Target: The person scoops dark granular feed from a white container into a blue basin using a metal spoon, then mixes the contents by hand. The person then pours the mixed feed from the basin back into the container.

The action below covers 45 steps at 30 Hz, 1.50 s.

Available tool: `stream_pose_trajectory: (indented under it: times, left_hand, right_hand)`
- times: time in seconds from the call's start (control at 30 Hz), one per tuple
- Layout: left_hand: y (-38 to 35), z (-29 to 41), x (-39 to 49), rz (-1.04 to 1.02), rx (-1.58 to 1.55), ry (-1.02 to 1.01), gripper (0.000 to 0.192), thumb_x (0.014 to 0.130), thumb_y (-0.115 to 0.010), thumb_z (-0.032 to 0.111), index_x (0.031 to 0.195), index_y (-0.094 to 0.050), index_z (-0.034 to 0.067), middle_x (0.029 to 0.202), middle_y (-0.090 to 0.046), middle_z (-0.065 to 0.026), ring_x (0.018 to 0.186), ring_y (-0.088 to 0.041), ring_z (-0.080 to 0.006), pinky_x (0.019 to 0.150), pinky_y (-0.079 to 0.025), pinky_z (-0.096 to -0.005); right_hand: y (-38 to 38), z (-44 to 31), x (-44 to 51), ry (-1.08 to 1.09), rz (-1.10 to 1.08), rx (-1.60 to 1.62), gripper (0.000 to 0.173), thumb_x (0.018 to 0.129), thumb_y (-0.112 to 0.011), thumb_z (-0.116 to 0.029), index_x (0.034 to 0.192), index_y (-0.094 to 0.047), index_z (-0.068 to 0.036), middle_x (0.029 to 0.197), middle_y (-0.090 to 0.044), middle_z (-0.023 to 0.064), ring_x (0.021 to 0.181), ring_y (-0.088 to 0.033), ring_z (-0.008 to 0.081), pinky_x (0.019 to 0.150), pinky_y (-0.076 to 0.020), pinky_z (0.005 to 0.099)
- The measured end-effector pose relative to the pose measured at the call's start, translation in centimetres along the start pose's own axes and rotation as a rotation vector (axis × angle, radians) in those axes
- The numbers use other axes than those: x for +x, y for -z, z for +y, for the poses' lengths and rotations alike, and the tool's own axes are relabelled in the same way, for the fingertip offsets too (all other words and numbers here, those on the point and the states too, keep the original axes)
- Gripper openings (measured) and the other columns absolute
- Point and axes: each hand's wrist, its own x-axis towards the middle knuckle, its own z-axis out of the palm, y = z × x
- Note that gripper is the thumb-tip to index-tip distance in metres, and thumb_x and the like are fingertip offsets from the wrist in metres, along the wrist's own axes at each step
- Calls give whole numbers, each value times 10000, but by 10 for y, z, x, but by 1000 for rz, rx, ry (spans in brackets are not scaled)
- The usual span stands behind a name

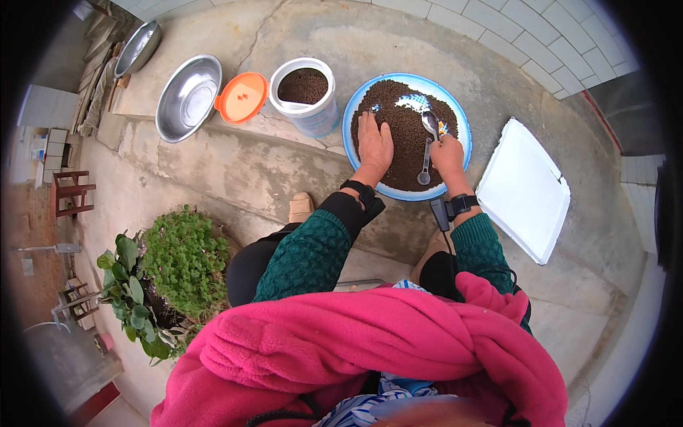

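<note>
Brown granules (403,133) cover much of a blue-rimmed white enamel tray (408,195) on the concrete. My left hand (375,144) lies flat with extended fingers on the granules at the tray's left side. At the right side, my right hand (448,153) is closed around the handle of a metal spoon (429,123), whose bowl points away from me. A small grey plastic measuring spoon (425,163) rests on the granules between my hands, close to the right one. Bare patterned patches of the tray show beyond my hands.
Left of the tray stand a white plastic tub (315,121) holding similar granules, an orange lid (243,99) and metal basins (189,99) (140,48). A white rectangular tray (523,192) lies to the right. Potted plants (184,261) stand lower left, beside a step edge (256,136).
</note>
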Motion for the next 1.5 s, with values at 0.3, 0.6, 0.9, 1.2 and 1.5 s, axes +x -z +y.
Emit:
stream_pose_trajectory:
  times: [0.3,0.6,0.9,1.2,1.5]
  left_hand:
    - [-27,7,2,-129,57,-16,662,993,-350,383,1439,-231,-91,1519,-194,-273,1427,-146,-398,1170,-121,-455]
    - [-31,22,7,-304,-287,20,689,989,-397,438,1441,-266,-65,1494,-274,-275,1404,-257,-372,1146,-213,-382]
    - [47,8,18,138,-327,430,433,833,-558,272,1106,-594,-62,1109,-618,-268,1034,-593,-405,925,-445,-425]
    - [175,31,48,572,-285,610,529,785,-600,377,1007,-635,-102,1058,-641,-269,995,-607,-385,893,-442,-436]
    - [188,0,111,228,-1026,626,427,928,-605,310,1269,-535,62,1247,-592,-95,1122,-564,-251,965,-441,-422]
  right_hand:
    - [-7,-26,-7,-17,-181,-137,160,841,-588,-143,841,-609,15,847,-667,239,849,-657,417,773,-519,498]
    - [-19,-16,-5,-405,-497,735,174,856,-604,-107,926,-653,44,704,-602,70,538,-570,123,417,-440,273]
    - [1,-5,-38,-686,-367,1250,150,874,-568,-58,982,-613,36,704,-603,62,479,-506,88,417,-454,240]
    - [-12,-14,-48,-709,-74,1574,120,894,-611,-131,911,-629,-13,754,-629,65,559,-552,93,496,-516,247]
    - [-22,-23,-31,-628,49,1522,197,919,-558,-152,1015,-633,2,756,-630,67,566,-556,102,515,-525,256]
